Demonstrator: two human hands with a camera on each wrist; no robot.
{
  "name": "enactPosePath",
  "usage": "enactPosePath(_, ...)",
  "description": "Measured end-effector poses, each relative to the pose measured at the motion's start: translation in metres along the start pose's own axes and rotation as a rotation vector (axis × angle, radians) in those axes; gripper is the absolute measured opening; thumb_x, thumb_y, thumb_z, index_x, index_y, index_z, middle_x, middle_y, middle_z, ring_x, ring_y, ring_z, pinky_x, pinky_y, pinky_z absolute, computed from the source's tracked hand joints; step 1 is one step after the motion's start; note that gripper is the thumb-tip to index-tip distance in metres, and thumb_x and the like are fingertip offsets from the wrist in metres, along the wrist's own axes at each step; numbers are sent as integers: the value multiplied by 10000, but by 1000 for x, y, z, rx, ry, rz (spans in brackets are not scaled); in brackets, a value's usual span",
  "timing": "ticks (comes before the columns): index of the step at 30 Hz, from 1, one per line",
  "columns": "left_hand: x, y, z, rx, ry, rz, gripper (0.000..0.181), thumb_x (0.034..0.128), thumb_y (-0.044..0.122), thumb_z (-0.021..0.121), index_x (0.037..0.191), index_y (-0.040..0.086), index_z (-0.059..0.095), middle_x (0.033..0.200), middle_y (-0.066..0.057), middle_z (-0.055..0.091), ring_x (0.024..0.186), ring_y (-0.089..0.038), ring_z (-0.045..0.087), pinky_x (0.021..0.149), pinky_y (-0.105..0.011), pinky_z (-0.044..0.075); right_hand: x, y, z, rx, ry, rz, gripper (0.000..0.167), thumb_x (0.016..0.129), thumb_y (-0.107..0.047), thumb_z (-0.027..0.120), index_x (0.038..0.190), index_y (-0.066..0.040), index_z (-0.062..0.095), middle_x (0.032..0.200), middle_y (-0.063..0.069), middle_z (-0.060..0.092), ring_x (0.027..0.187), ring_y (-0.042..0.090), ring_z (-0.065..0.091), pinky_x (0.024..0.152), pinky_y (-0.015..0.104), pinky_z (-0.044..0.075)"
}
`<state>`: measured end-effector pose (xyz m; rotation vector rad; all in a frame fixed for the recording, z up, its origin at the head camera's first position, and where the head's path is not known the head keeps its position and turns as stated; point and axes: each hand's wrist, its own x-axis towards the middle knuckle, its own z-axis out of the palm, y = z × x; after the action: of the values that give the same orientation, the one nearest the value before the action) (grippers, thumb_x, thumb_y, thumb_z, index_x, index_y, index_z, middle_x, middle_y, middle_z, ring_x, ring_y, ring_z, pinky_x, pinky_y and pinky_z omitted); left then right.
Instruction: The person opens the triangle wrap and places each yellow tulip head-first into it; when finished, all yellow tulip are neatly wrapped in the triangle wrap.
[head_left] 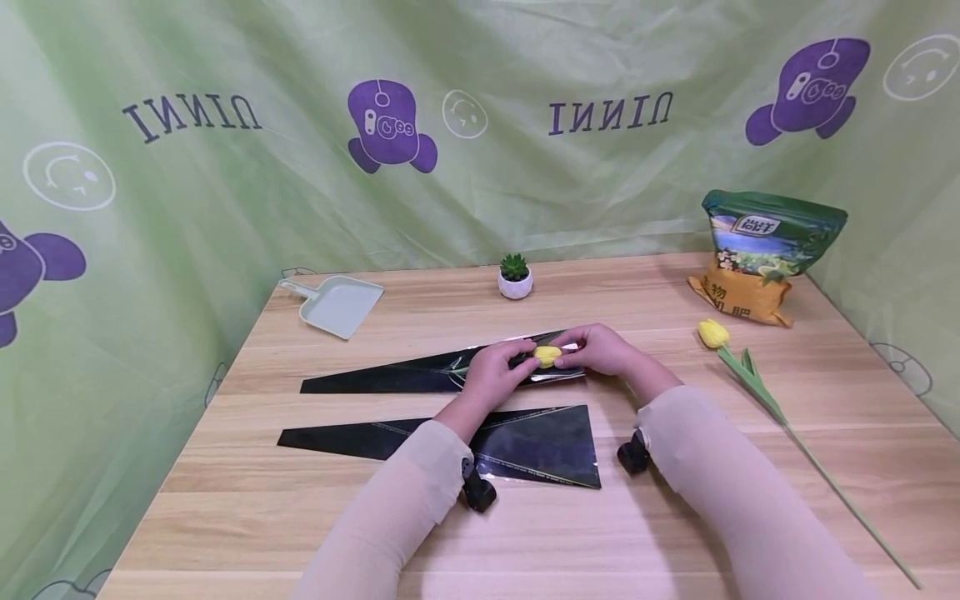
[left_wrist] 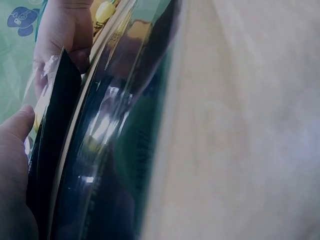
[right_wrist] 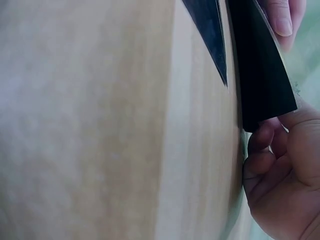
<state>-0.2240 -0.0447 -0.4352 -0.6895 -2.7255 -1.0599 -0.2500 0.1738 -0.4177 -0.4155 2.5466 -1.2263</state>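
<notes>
A black flower sleeve [head_left: 375, 377] with clear film lies across the table, wide end to the right. A yellow artificial tulip [head_left: 547, 357] lies inside it, its bloom near the wide end and part of its stem showing through the film. My left hand [head_left: 495, 375] holds the sleeve beside the bloom, thumb along its near side. At the wide end, my right hand [head_left: 603, 352] pinches the sleeve's edge; in the right wrist view its curled fingers [right_wrist: 262, 150] meet the black end. A second black sleeve [head_left: 536, 442] lies flat, nearer to me, partly under my left forearm.
Another yellow tulip [head_left: 765, 392] lies at the right with its long stem toward me. A green and orange bag [head_left: 772, 250] stands at the back right. A small potted succulent [head_left: 515, 279] is at the back, and a pale dustpan [head_left: 341, 306] at the back left.
</notes>
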Motion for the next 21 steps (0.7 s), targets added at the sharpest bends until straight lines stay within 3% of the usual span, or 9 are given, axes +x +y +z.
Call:
enactPosePath(7,1,1,1,25,-26,1,348,914,291,692,1221,127,696,1265,-29,686,1217,-190,626,1055,-346,488,-2,-1,-2,-4,-9,3,390,860,-160,754,1204,3,669,1095,165,720,960,154,640,817,214,490)
enactPosePath(15,2,2,1,69,-47,3,360,921,317,678,1233,136,689,1294,-28,669,1234,-197,613,1062,-352,479,-20,-2,-13,10,15,60,423,880,-157,728,1266,-11,632,1070,160,675,768,119,567,666,231,506)
enactPosePath(21,2,3,0,98,-66,3,365,923,325,673,1237,139,686,1311,-26,659,1249,-199,603,1072,-358,473,-36,5,-26,43,38,55,463,902,-175,705,1304,20,587,1193,230,652,859,92,603,715,227,552)
